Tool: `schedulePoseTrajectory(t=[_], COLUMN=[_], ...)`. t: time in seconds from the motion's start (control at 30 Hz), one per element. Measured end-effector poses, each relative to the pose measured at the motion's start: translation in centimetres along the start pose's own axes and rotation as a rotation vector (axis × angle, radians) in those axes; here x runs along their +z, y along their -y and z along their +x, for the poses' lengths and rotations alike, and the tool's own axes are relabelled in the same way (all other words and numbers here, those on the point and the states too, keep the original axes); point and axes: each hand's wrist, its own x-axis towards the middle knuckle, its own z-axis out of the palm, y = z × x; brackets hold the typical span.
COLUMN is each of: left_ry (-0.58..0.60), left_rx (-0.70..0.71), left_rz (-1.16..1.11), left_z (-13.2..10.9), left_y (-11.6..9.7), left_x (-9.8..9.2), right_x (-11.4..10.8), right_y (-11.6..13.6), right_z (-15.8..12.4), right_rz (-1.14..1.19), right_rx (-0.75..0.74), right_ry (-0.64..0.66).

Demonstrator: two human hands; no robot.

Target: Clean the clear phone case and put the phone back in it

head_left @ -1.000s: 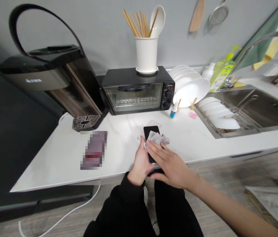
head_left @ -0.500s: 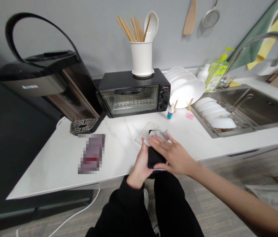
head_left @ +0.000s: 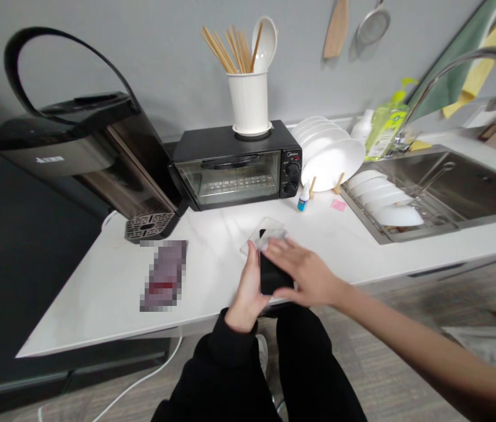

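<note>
A black smartphone [head_left: 275, 276] lies in my left hand [head_left: 248, 293], just over the counter's front edge. My left fingers are wrapped round its left side, with the thumb along that edge. My right hand [head_left: 308, 272] presses a thin whitish wipe [head_left: 271, 235] against the upper part of the screen. Its fingers lie across the glass, and the thumb rests near the phone's lower end. Just beyond the phone, a clear, flat case-like piece [head_left: 269, 223] lies on the counter, partly hidden by hands and wipe.
A small blue-and-white bottle [head_left: 303, 199] and a pink slip [head_left: 338, 204] lie farther back. Behind stand a toaster oven [head_left: 234, 176], a utensil pot [head_left: 249, 102] and white plates [head_left: 329, 164]. A dispenser machine [head_left: 120, 164] stands left, a sink [head_left: 472, 193] right. A blurred-out item [head_left: 165, 275] lies left.
My right hand and the wipe have slid slightly left across the screen. My left hand still holds the phone, and the view has shifted a little.
</note>
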Motion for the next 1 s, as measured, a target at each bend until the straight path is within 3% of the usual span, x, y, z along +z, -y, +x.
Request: schedulePoseTrajectory(t=[0.13,0.3,0.43,0.5,0.63,0.77,0.83,0.9,1.0], left_ry=[-0.058,-0.08,-0.043,-0.054,-0.124,-0.187,-0.155,-0.112,-0.093], left_rx=[0.009,0.048,0.054,0.056,0.044,0.031,0.042,0.06,0.076], left_rz=[-0.01,-0.002,-0.01,-0.019,-0.013,-0.049,-0.046,-0.03,-0.014], left_z=[-0.1,0.0,0.1,0.1,-0.1,-0.5,-1.1,-1.7,-2.7], left_y=[-0.3,-0.3,-0.1,0.0,0.1,-0.5,-0.9,-1.3,-1.5], left_x=[0.7,1.0,0.8,0.7,0.6,0.5,0.2,0.0,-0.3], right_x=[-0.3,-0.3,-0.4,-0.5,0.0,0.3,-0.4,-1.6,-2.5], right_y=[0.1,0.4,-0.1,-0.2,0.7,1.2,-0.3,-2.4,-3.9], right_z=[0.2,-0.3,-0.3,0.0,0.0,-2.3,-3.9,-4.9,-4.5], right_rz=[0.088,0.076,0.056,0.081,0.054,0.046,-0.018,-0.116,-0.217], right_rx=[0.03,-0.048,-0.002,-0.035,0.04,-0.108,-0.012,0.183,0.382], right_ry=[0.066,0.047,0.012,0.032,-0.02,0.088,0.048,-0.052,-0.204])
